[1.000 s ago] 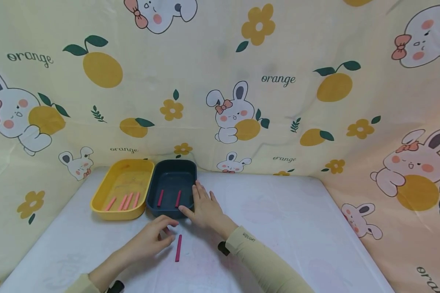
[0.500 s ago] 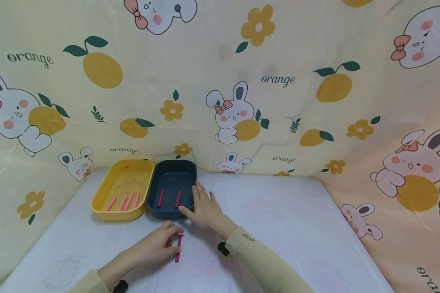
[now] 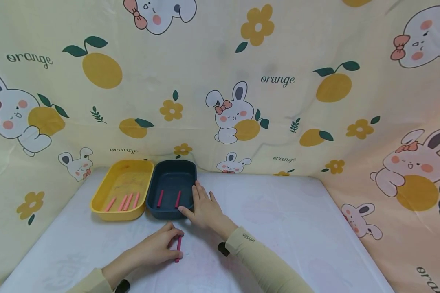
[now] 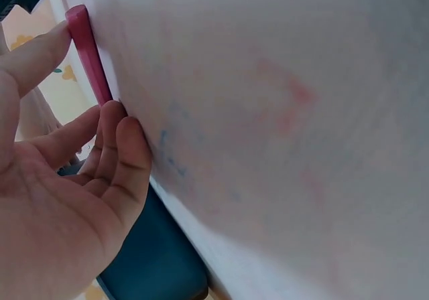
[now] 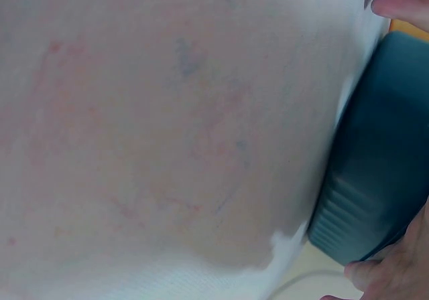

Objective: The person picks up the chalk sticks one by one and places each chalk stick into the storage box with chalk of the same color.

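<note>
A dark pink stick [image 3: 179,244] lies lengthwise on the white table in front of the trays. My left hand [image 3: 155,246] pinches it end to end, the thumb at its near end and the index finger at its far end; the left wrist view shows the stick [image 4: 88,53] spanning between them. My right hand [image 3: 207,209] rests against the right side of a navy tray [image 3: 166,214], fingers along the side and thumb at the near corner. Two dark pink sticks lie apart inside that tray.
Left of the navy tray, and right beside it, stands a yellow tray [image 3: 118,216] with several light pink sticks in it. A patterned cloth [image 3: 190,81] hangs behind the table [image 3: 271,228]. Faint pink and blue marks show on the tabletop.
My left hand has come right and slightly down to the dark pink stick on the table, and its thumb and index finger have closed on it. My right hand stays at the navy tray.
</note>
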Demonstrator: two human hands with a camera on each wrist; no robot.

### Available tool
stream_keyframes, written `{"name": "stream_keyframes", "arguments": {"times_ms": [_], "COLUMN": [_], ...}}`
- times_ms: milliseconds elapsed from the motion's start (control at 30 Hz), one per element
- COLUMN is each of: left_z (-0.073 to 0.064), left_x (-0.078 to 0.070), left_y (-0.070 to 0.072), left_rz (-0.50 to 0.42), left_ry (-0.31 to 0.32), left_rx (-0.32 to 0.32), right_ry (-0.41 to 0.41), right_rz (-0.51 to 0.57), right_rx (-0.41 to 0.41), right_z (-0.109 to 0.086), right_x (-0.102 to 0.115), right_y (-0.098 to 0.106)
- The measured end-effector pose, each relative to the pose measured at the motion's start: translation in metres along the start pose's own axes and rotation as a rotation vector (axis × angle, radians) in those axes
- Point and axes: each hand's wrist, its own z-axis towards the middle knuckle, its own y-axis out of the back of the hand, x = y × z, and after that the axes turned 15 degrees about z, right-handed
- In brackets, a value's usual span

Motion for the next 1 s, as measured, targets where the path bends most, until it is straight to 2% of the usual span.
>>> {"name": "stream_keyframes", "arguments": {"times_ms": [267, 733, 1000], "left_z": [-0.0017, -0.0031, -0.0028], "left_x": [-0.0002, -0.0009, -0.0035], "left_y": [0.0012, -0.0014, -0.0032], "left_rz": [-0.029, -0.195, -0.240], "left_ry": [0.006, 0.000, -0.051], "left_rx": [-0.023, -0.018, -0.051], "right_ry": [0.004, -0.003, -0.004], "right_rz": [-0.003, 0.005, 0.001], "right_rx": [-0.003, 0.002, -0.003], "right_z": [0.0005, -0.0009, 0.0004], "right_x": [0.0006, 0.0022, 0.0005], "right_y": [0.0008, 0.0020, -0.0002]}}
